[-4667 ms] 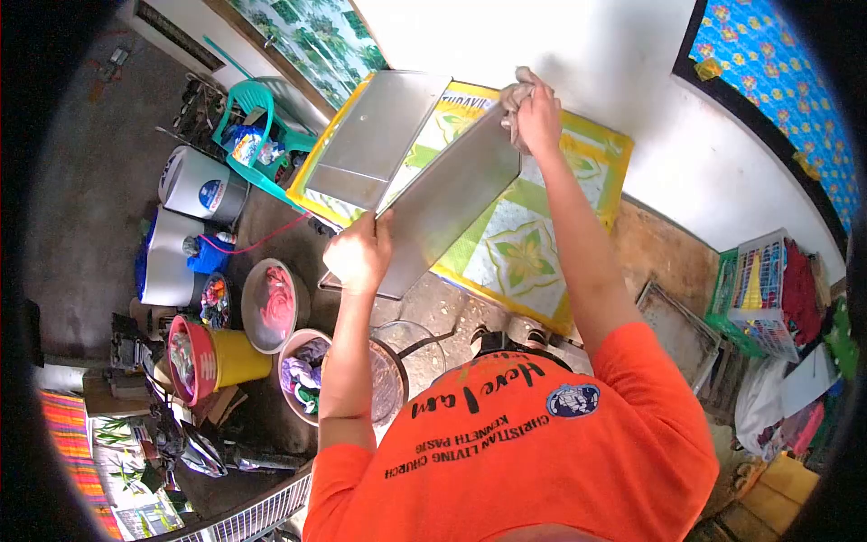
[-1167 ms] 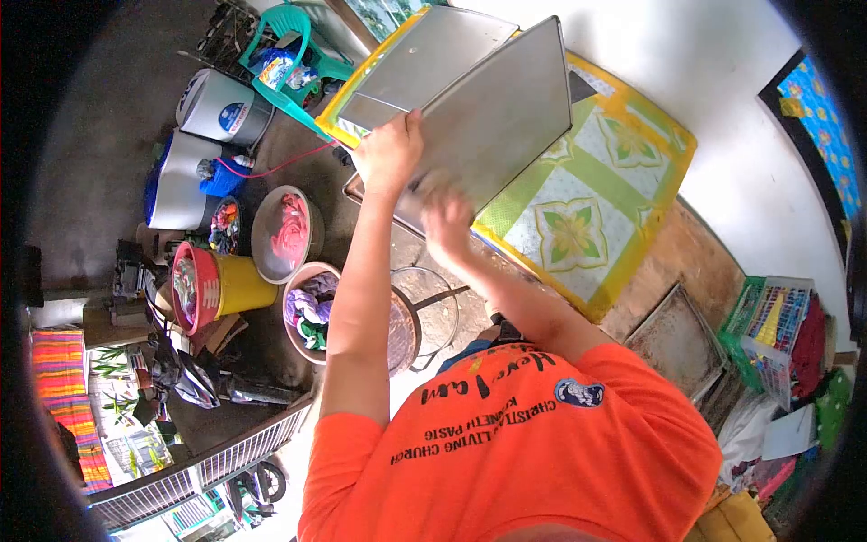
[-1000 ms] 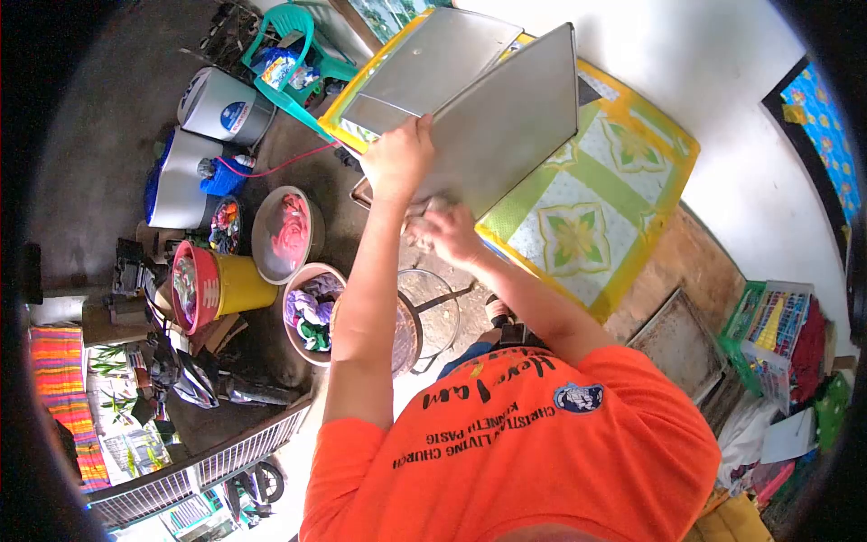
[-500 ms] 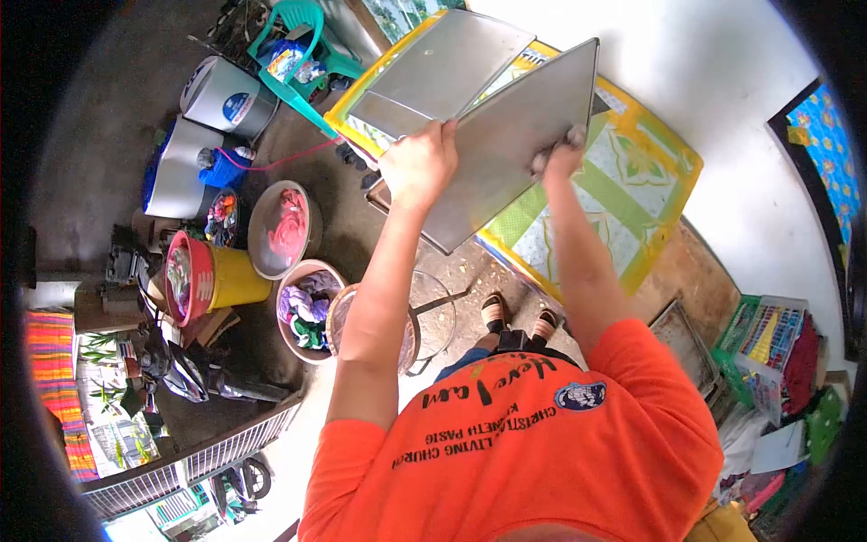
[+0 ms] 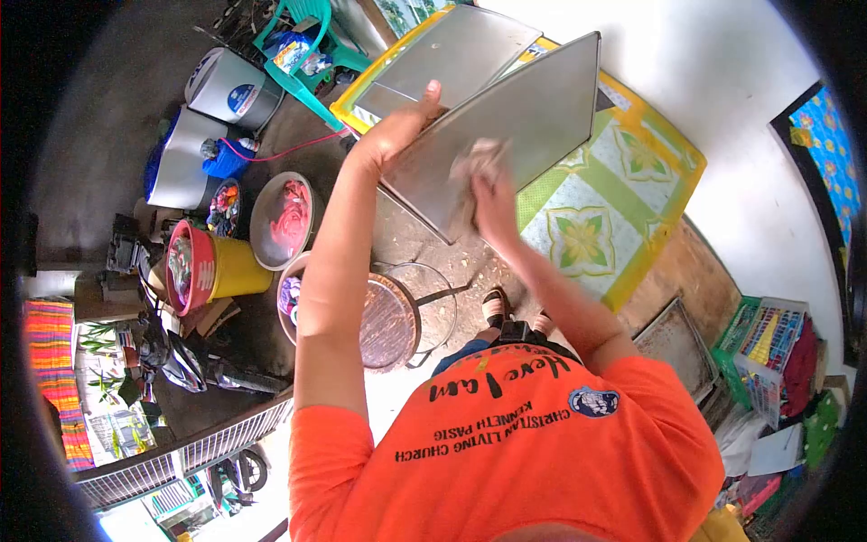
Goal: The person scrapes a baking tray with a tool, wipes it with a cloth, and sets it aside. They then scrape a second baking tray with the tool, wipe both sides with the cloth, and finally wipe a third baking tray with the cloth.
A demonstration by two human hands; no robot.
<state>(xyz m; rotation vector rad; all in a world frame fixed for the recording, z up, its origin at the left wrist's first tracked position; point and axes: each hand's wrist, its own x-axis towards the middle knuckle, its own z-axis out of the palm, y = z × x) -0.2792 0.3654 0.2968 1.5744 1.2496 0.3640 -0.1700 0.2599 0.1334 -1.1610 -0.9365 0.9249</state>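
A flat metal tray (image 5: 542, 108) is held up at a slant in front of me. My left hand (image 5: 397, 131) grips its left edge, with the thumb pointing up. A greyish cloth (image 5: 479, 167) is bunched in my right hand (image 5: 492, 194), pressed on the lower middle of the tray's face; cloth and fingers are blurred by motion. Behind the held tray, another metal tray (image 5: 461, 50) lies on the table (image 5: 632, 199), which has a green and white patterned cover with yellow edges.
A round wooden stool (image 5: 388, 325) stands below my left forearm. Basins of laundry (image 5: 284, 221), a yellow bucket (image 5: 239, 266) and a green chair (image 5: 307, 54) are at the left. Plastic crates (image 5: 768, 334) stand at the right, near a framed panel (image 5: 677, 348) on the floor.
My right hand and the cloth have moved left and down across the tray's face. My left hand has shifted left and up slightly, its grip changed, and its forearm has moved left.
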